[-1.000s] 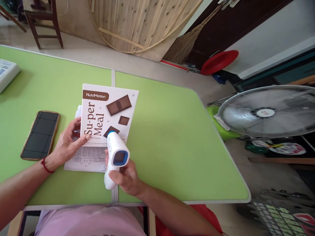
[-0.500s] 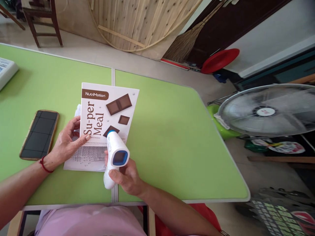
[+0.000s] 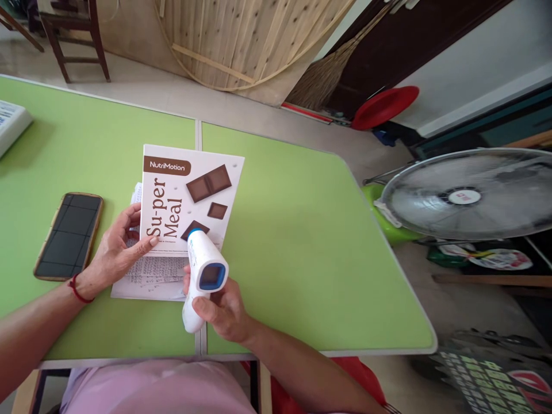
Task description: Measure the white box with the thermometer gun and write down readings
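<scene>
My left hand (image 3: 118, 241) grips the lower left edge of a white NutriMotion Su-per Meal box (image 3: 202, 224), its thumb on the printed front and its other fingers partly hidden behind. Chocolate pieces are pictured on the box, which is held up over the table. My right hand (image 3: 224, 310) is wrapped round the handle of a white and blue infrared thermometer (image 3: 202, 259), whose nose points at the box's lower front. The thermometer's small screen faces me and looks dark. Under the box lie handwritten papers (image 3: 150, 279), partly covered by it.
A smartphone (image 3: 69, 236) lies left of my left hand on the green folding table (image 3: 310, 247). At the far left edge is a white object (image 3: 11, 126), cut off by the frame. A fan (image 3: 466, 195) stands beyond the table's right side.
The thermometer and my right hand have shifted very slightly to the right. My left hand and the box are practically still.
</scene>
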Demonstrator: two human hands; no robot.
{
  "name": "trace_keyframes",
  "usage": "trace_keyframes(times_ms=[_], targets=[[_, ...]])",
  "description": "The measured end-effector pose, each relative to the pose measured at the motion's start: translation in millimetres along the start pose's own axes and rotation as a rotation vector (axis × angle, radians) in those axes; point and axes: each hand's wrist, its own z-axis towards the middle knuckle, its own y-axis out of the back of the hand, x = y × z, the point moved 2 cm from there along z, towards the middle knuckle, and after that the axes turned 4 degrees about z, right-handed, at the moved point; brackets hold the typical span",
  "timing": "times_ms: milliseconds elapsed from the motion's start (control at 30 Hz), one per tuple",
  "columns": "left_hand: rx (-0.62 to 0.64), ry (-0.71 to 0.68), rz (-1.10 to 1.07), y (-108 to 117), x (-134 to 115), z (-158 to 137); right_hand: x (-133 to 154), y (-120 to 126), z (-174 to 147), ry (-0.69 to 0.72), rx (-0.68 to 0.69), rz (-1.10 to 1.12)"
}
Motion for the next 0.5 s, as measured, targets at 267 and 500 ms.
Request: trace_keyframes(times_ms=[267,500], targets=[[-0.012,-0.008,-0.001,-0.5,-0.3,0.2,-1.1,-0.2,0.2,0.004,-0.019,-0.005],[-0.005,-0.008,0.003,-0.2,0.7,0.1,-0.8,0.3,0.3,0.014,0.005,0.003]])
